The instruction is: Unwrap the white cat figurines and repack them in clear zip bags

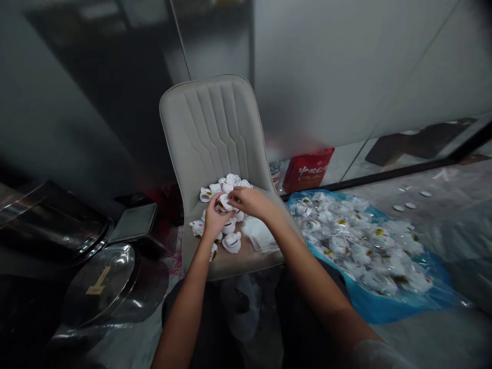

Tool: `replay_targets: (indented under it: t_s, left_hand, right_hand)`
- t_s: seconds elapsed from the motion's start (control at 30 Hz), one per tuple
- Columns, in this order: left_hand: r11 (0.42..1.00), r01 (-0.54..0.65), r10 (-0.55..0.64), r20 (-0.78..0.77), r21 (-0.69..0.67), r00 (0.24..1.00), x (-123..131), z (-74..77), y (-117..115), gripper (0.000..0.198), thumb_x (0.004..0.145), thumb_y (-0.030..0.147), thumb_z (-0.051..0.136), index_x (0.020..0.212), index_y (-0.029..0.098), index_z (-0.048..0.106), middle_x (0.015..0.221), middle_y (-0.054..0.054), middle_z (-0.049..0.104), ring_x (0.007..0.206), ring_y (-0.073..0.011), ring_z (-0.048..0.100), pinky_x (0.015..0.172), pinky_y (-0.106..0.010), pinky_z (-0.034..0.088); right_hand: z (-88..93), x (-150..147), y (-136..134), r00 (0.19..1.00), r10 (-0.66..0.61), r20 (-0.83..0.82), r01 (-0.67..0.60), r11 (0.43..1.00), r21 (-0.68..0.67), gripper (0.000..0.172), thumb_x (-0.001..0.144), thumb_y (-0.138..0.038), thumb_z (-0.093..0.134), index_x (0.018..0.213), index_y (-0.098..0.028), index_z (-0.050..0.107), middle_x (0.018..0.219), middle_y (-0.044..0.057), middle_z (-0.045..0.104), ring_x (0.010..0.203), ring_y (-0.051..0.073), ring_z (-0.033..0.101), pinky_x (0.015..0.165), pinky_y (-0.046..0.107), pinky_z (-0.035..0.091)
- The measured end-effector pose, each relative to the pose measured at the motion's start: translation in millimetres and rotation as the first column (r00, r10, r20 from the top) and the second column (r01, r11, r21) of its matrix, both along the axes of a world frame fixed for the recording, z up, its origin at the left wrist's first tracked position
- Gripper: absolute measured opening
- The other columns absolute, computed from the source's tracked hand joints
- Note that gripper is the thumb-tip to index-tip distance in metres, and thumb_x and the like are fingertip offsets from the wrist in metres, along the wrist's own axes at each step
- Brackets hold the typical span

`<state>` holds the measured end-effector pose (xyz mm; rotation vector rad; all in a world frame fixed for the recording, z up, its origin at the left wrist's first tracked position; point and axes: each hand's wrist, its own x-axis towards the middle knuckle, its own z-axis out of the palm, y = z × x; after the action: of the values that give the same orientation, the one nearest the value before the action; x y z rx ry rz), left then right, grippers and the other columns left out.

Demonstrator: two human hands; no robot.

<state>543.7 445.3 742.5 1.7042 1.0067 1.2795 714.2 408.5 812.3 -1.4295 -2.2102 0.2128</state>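
Observation:
Over the chair seat, my left hand [215, 219] is closed round a small white figurine [223, 202] with a gold patch. The fingers of my right hand [248, 201] are bent onto the same figurine from the right; whether they also pinch a smaller part is hidden. Several similar white figurines [231, 242], some with a dark slot and red marks, lie around and below my hands. Behind my hands is a cluster of white pieces [230, 179]. A stack of thin white plastic bags [258, 233] rests on the seat beneath my right forearm.
The grey padded chair [215, 118] stands against a glossy panel wall. To its right, a blue bag [369, 307] on the floor holds many wrapped figurines. A red bag [308, 170] leans by the wall. Metal drums [103, 287] and a scale [134, 223] stand left.

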Motion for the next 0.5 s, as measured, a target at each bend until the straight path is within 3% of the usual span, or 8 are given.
replay_targets:
  t_s: [0.13,0.3,0.5]
  left_hand:
    - [0.986,-0.123,0.129,-0.054,0.108,0.990,2.0,-4.9,-2.4,0.066,0.064,0.023,0.084,0.125,0.021,0.059,0.132,-0.012,0.061,0.122,-0.0266,0.058,0.092,-0.036,0.055]
    - [0.971,-0.168,0.177,-0.039,0.170,0.984,5.9,-6.0,-7.5,0.064,0.070,0.023,0.081,0.129,0.022,0.057,0.136,-0.012,0.057,0.126,-0.0283,0.055,0.094,-0.037,0.055]
    - [0.921,-0.236,0.287,-0.129,0.309,0.949,4.3,2.6,-14.1,0.059,0.073,0.017,0.077,0.128,0.022,0.057,0.128,-0.011,0.059,0.125,-0.0280,0.054,0.110,-0.043,0.041]
  right_hand:
    - [-2.1,-5.3,0.9,0.999,-0.041,0.017,0.042,0.999,-0.006,0.025,0.100,-0.030,0.053,0.114,-0.017,0.068,0.114,0.010,0.071,0.103,0.019,0.066,0.078,0.024,0.040]
    - [-1.2,-14.0,-0.9,0.990,-0.112,0.089,0.114,0.993,-0.009,0.030,0.103,-0.034,0.046,0.117,-0.015,0.065,0.118,0.013,0.068,0.104,0.022,0.067,0.078,0.026,0.043]
    - [-3.1,-25.9,-3.3,0.970,-0.175,0.169,0.175,0.984,0.020,0.035,0.104,-0.034,0.036,0.119,-0.013,0.061,0.119,0.017,0.067,0.099,0.024,0.069,0.074,0.028,0.046]
